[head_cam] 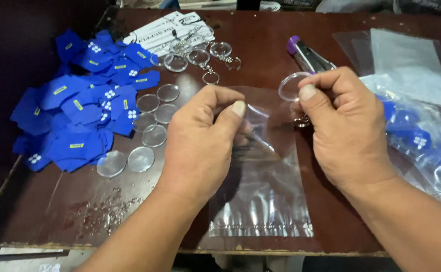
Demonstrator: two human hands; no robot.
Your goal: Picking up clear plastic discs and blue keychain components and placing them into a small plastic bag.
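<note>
My left hand (200,141) pinches the upper edge of a clear plastic bag (265,196) that lies flat on the dark wooden table (54,201). My right hand (346,126) holds a round clear keychain case (292,85) between thumb and fingers, just above the bag's mouth; its small metal ring hangs below the thumb. The two hands are close together over the table's middle.
A heap of blue fabric patches (79,111) covers the left side. Several clear round discs (147,131) lie beside it, with ringed keychain cases (200,58) and white printed paper (170,30) behind. A purple-capped tool (306,53) and filled clear bags (422,136) sit at the right.
</note>
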